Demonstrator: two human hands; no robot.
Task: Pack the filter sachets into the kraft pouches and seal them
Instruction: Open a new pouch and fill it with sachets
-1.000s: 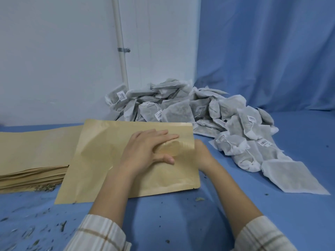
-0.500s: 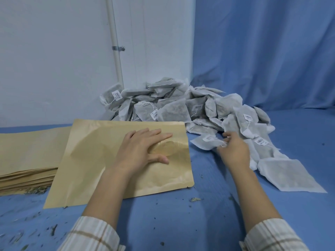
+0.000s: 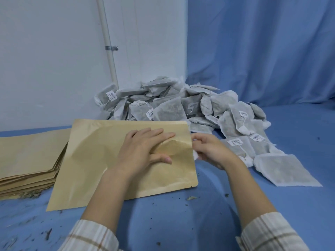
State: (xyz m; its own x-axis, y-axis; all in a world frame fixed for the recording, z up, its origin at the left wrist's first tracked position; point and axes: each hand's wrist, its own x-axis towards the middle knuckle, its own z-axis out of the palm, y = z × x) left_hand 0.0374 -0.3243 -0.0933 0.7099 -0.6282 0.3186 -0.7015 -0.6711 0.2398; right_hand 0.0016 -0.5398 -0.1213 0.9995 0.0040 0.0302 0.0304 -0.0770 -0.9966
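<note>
On the desk's middle, the left hand (image 3: 145, 151) presses flat on the kraft pouch (image 3: 101, 160) while the right hand (image 3: 210, 151) pinches a soft, light sachet (image 3: 195, 155) at its mouth; best gripped by its edge.

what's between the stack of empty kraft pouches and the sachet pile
In the head view, the kraft pouch being filled lies flat between the stack of empty pouches and the sachet pile, overlapping the stack's right edge. The left hand presses on it.
</note>
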